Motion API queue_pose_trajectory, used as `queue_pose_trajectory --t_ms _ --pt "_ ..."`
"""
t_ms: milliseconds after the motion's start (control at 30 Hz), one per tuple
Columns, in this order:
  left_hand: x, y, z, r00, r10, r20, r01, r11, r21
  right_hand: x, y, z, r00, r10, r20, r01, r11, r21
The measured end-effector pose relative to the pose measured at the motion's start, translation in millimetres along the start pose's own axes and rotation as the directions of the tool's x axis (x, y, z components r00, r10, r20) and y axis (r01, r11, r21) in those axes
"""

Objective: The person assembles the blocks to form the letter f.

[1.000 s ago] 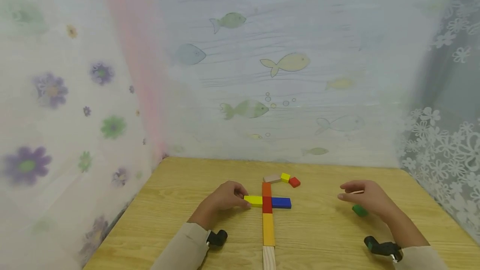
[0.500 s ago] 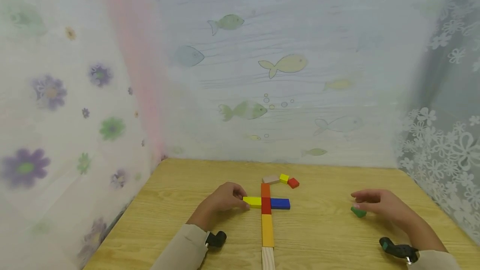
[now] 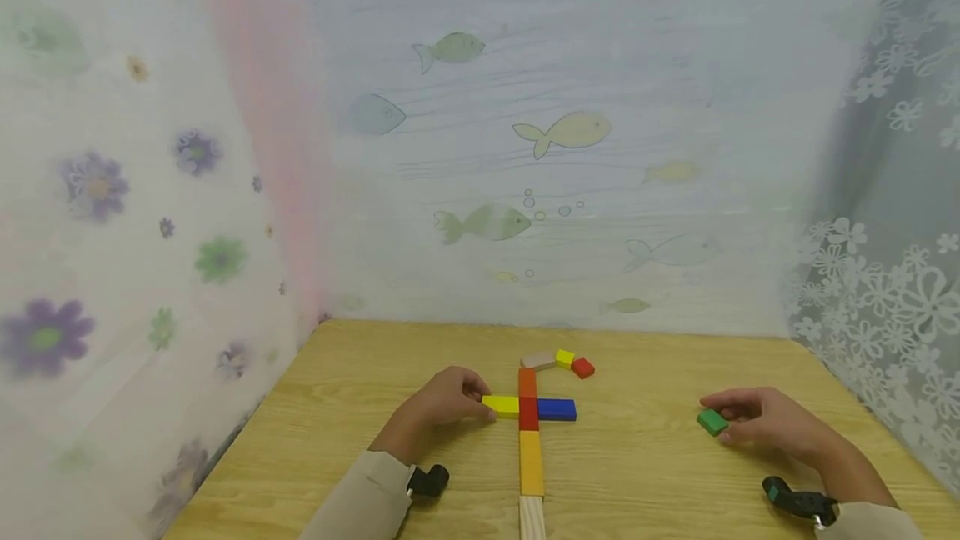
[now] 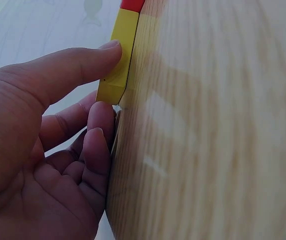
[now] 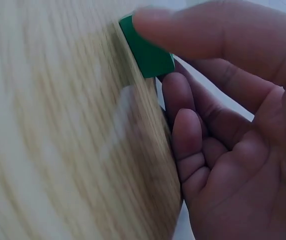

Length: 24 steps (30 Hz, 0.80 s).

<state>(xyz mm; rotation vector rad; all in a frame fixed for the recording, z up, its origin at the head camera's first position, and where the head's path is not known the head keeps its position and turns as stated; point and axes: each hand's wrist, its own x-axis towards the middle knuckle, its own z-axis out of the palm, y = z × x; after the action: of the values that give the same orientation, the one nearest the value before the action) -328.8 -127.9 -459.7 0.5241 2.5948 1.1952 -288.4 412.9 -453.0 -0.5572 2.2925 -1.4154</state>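
Observation:
My left hand [image 3: 444, 397] pinches the outer end of a yellow block [image 3: 500, 407]; the left wrist view shows the thumb along that yellow block [image 4: 121, 47]. The block's other end meets a red block [image 3: 528, 413], the middle of a cross laid flat on the table. Opposite it lies a blue block [image 3: 557, 410], with an orange block [image 3: 528, 382] at the far side and a yellow-orange block [image 3: 531, 463] on the near side. Over to the right, my right hand [image 3: 780, 423] pinches a small green block [image 3: 712, 422] between thumb and fingers, low at the tabletop.
A plain wooden block [image 3: 532, 519] continues the row toward the near edge. Behind the cross lie a pale wooden block [image 3: 537, 361], a small yellow block [image 3: 566, 358] and a small red block [image 3: 583, 367]. Printed curtains [image 3: 480, 148] enclose the wooden table [image 3: 375, 348].
My right hand has come down and slightly right onto the green block and taken hold of it, turning it a little. The left hand has stayed at the yellow block.

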Motion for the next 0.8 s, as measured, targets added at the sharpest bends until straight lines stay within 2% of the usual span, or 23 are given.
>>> queue_pose_trajectory --t_ms 167,567,800 --pt "0.2 -1.3 -0.1 1.000 0.012 -0.002 -0.012 1.000 -0.005 0.4 1.8 -0.8 0.999 -0.027 0.023 0.026 1.000 0.015" --pt "1.0 -2.2 -0.3 1.000 0.011 -0.006 -0.011 1.000 -0.005 1.3 0.8 1.9 0.999 -0.008 -0.047 0.005 0.997 -0.072" --pt "-2.2 0.9 -0.7 1.000 0.022 0.000 -0.022 1.000 -0.005 2.0 0.4 2.9 0.998 0.007 -0.062 -0.012 0.997 -0.080"
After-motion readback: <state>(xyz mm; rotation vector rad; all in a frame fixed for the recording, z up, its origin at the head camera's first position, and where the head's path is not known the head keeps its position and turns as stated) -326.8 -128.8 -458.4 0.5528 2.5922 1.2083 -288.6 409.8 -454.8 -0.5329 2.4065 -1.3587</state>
